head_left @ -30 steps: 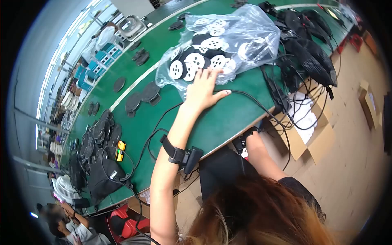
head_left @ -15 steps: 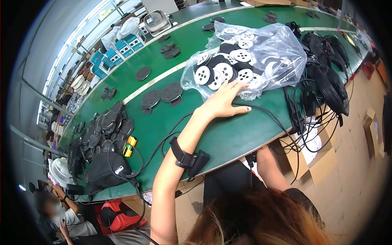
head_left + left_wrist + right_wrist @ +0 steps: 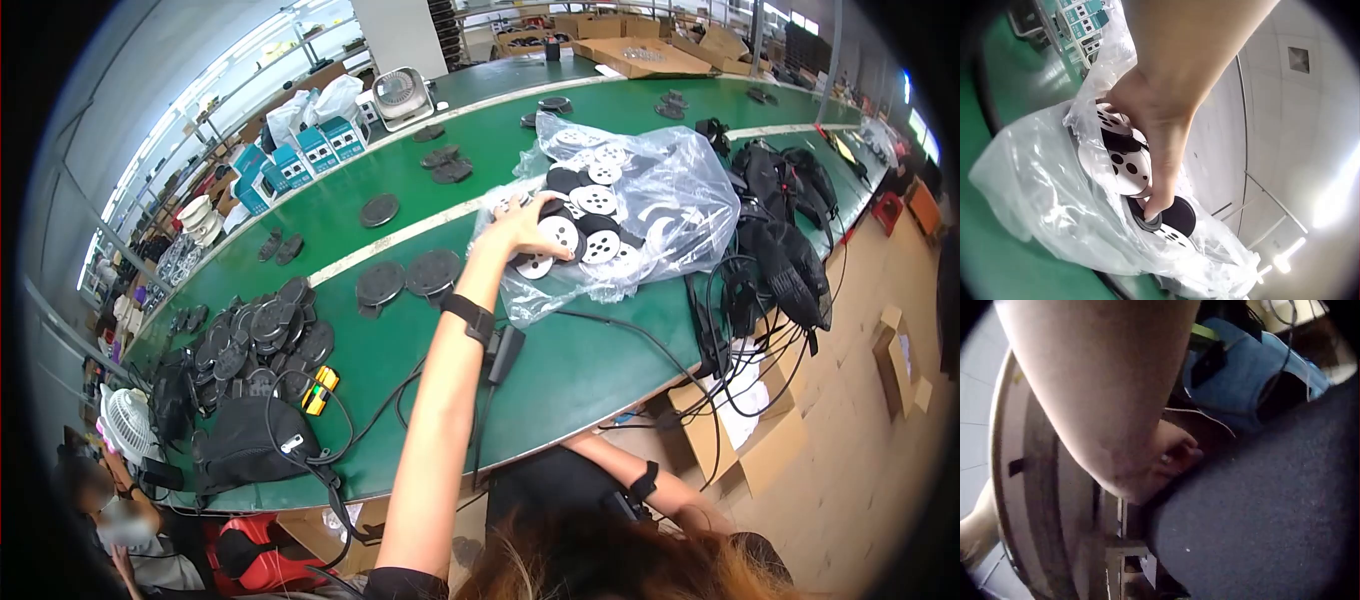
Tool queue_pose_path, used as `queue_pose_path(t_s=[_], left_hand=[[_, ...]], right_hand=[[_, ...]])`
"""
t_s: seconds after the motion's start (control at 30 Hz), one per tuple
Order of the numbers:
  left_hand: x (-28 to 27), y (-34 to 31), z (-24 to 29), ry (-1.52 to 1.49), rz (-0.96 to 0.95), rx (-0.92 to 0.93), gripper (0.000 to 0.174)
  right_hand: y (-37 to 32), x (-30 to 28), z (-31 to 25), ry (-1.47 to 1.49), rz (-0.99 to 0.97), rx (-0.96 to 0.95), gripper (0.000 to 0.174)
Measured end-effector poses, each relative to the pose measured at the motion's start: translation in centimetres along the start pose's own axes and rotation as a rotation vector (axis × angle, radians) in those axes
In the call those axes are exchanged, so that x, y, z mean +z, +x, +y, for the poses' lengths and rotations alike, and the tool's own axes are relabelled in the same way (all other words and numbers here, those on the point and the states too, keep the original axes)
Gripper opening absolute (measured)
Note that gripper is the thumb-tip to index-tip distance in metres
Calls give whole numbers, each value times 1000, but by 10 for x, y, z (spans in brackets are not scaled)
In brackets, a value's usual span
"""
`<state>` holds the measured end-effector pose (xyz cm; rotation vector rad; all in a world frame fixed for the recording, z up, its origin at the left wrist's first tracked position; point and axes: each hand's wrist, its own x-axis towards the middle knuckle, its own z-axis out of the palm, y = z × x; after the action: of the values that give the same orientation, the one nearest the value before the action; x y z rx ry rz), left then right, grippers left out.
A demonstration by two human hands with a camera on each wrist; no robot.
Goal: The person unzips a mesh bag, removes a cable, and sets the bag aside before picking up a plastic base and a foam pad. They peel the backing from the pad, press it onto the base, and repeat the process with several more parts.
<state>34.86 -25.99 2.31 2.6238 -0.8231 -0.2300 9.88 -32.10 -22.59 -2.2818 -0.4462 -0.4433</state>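
White and black round discs (image 3: 601,247) with holes lie in and at the mouth of a clear plastic bag (image 3: 690,200) on the green table. Over the left part of the pile, my left hand (image 3: 522,228) spreads its thumb and fingers around some discs. The left wrist view shows the left thumb of that hand (image 3: 1163,134) on a dark disc edge, beside a white disc (image 3: 1129,170); the other fingertips are mostly hidden. Below the table edge, my right hand (image 3: 1175,450) rests by dark-clothed legs, fingers loosely curled, with nothing visible in it.
Dark round pieces (image 3: 270,325) are heaped at the left, near a yellow device (image 3: 320,391) and a black pouch (image 3: 255,440). Cables and black bags (image 3: 785,265) lie at the right. Boxes (image 3: 318,148) and a fan (image 3: 402,98) stand along the far side.
My left hand has moved from the bag's front edge onto the discs at its left, and its fingers now bend around them. My right forearm has shifted under the table edge. The head view has tilted upward.
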Motion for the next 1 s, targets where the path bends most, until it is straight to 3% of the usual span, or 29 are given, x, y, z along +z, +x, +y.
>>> queue_pose_path(t_s=[0.07, 0.13, 0.17, 0.23, 0.27, 0.3, 0.37, 0.4, 0.43, 0.5, 0.57, 0.63, 0.67, 0.7, 0.73, 0.77, 0.83, 0.87, 0.9, 1.0], left_hand=[[11, 3, 3, -3, 52, -66, 105], [18, -3, 10, -34, 60, -65, 101], [17, -10, 19, -53, 57, -75, 101], [23, -18, 30, -59, 44, -60, 99], [26, -24, 38, -66, 45, -61, 98], [27, -31, 45, -74, 46, -60, 97], [32, -37, 55, -82, 34, -60, 103], [32, -40, 57, -79, 24, -59, 103], [39, -35, 50, -88, 21, -58, 103], [50, -26, 34, -128, 95, 119, 101], [35, -40, 22, -248, 105, 305, 105], [30, -52, 14, -159, 131, 240, 109], [34, -56, 7, -166, 139, 240, 109], [40, -59, -3, -107, 205, 266, 98], [42, -64, -9, -48, 272, 287, 87], [42, -65, -13, -58, 282, 275, 87], [35, -68, -17, -152, 40, 286, 55], [46, -69, -23, -177, 278, 401, 28], [25, -85, -10, -189, 152, 262, 25], [25, -91, -22, -486, 321, 297, 24]], right_hand=[[5, -11, -10, -39, -31, -19, 31], [8, -33, -35, -49, -332, -16, 31], [14, -49, -53, -45, -346, -21, 31], [28, -80, -87, 213, -684, -72, 34], [30, -85, -95, 113, -865, -58, 40], [29, -90, -99, 116, -877, -62, 40], [27, -102, -108, 286, -1069, -292, 47], [38, -121, -124, 253, -1330, -234, 54], [33, -126, -122, 255, -1347, -331, 55], [44, -150, -126, 349, -1433, -376, 55], [72, -187, -142, 397, -1335, -348, 52], [98, -220, -155, 329, -1176, -165, 46], [112, -233, -160, 260, -1002, -185, 43], [127, -243, -163, 193, -830, -206, 40], [141, -250, -165, 155, -741, -28, 38], [156, -253, -165, 114, -652, 145, 35], [189, -237, -135, -84, -314, -76, 31], [203, -228, -118, -159, -237, -96, 31], [217, -222, -110, -233, -157, -118, 31], [250, -208, -113, -308, -240, 3, 33]])
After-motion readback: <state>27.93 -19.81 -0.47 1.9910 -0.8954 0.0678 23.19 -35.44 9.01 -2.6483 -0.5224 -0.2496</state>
